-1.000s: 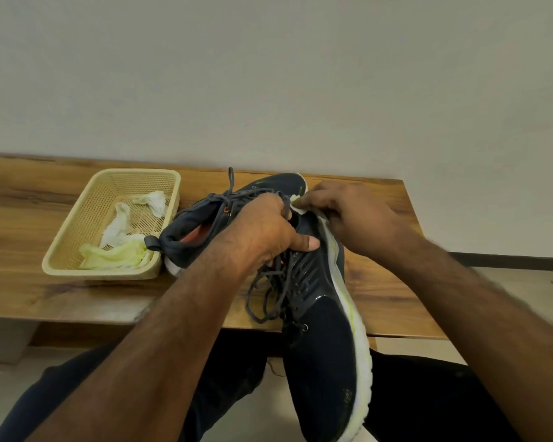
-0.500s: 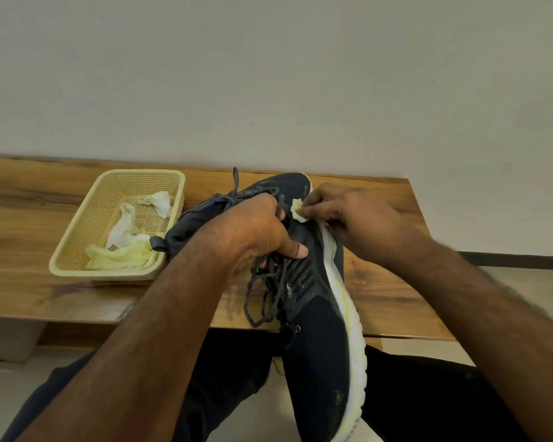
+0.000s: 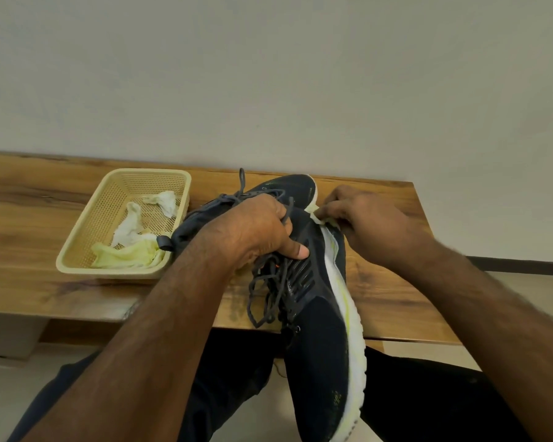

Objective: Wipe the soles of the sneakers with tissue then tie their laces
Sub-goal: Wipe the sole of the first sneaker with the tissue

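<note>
Fingers (image 3: 270, 215) of your left hand (image 3: 256, 231) grip the dark sneaker (image 3: 320, 320) above the bench (image 3: 39, 212); your right hand (image 3: 367, 224) pinches a tissue (image 3: 321, 220) against its white sole (image 3: 348, 314).

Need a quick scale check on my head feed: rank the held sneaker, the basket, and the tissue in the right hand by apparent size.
1. Held sneaker, largest, though its nearness to the camera inflates it.
2. Basket.
3. Tissue, smallest; only a scrap shows past the right hand pinching it.
</note>
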